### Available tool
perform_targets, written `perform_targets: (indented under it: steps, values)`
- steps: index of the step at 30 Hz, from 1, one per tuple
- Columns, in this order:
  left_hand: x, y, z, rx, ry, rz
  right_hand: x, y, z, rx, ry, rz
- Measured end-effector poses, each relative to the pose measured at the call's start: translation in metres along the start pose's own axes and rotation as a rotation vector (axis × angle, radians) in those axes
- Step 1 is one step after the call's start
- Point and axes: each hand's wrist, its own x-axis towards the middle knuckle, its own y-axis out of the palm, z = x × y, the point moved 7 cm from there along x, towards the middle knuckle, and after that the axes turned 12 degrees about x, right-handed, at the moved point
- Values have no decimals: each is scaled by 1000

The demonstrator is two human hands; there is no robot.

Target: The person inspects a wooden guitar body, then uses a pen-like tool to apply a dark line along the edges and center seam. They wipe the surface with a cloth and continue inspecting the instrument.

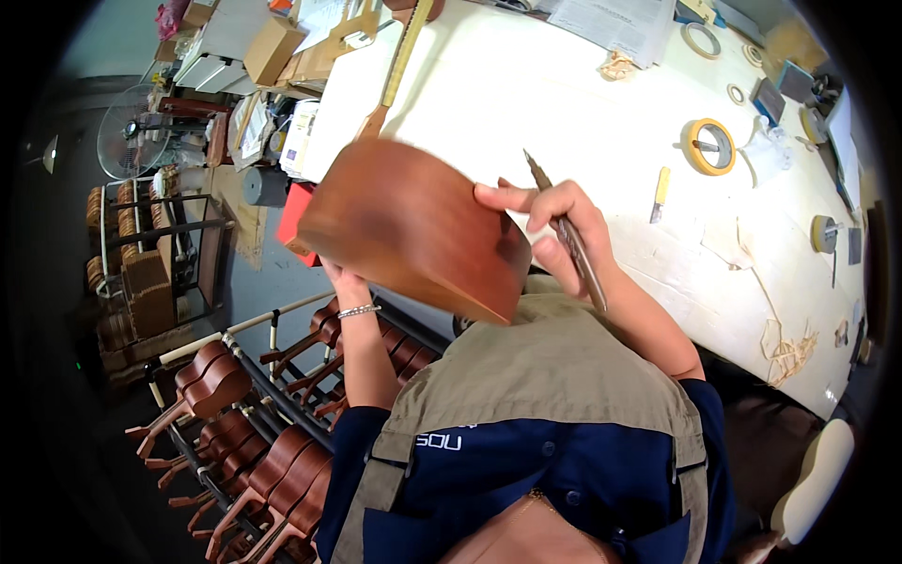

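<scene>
A reddish-brown ukulele [404,216] is held up on its side, its rounded body toward me. Its neck [399,70] stretches away over the table, with a pale yellow strip along it. My left hand [346,285] supports the body from below on the left; most of its fingers are hidden behind the wood. At the body's right end, my right hand [564,221] touches the edge with its fingertips. Between its fingers it also carries a slim, dark brown pointed tool [578,249], tip away from me; its exact kind cannot be made out.
The white table [526,85] bears tape rolls [711,148], a yellow-handled knife [660,195], papers [615,23] and loose fibre [791,355]. Several unfinished ukuleles [282,479] hang on a rack at lower left. A fan [132,132] and a red box [297,221] are on the left.
</scene>
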Motion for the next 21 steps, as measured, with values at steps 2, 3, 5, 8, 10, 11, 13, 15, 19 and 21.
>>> perform_targets:
  steps: [2, 3, 5, 8, 10, 11, 13, 15, 19, 21]
  values:
    - [-2, -2, -10, -46, 77, 53, 1, 12, 1, 25, -28, 80]
    - [-3, -5, -11, -62, 97, 68, -1, 16, 2, 15, -24, 131]
    - [-4, -9, -17, -81, 139, 101, -3, 23, 3, 7, -10, 217]
    - [-6, -14, -25, -105, 186, 141, -6, 36, 3, 24, 28, 320]
    - [-8, -17, -25, -124, 204, 160, -3, 31, 11, -9, -64, 247]
    - [-8, -18, -26, -129, 215, 172, -1, 22, 16, -25, -97, 212]
    - [-8, -16, -29, -147, 231, 195, 1, 8, 24, -128, -180, 87]
    - [-6, -17, -30, -169, 243, 210, 5, 4, 32, -77, -82, 37]
    - [-5, -18, -30, -183, 261, 226, 8, 9, 33, -1, 32, 271]
    - [-6, -19, -28, -179, 266, 224, 4, 16, 30, 60, 128, 191]
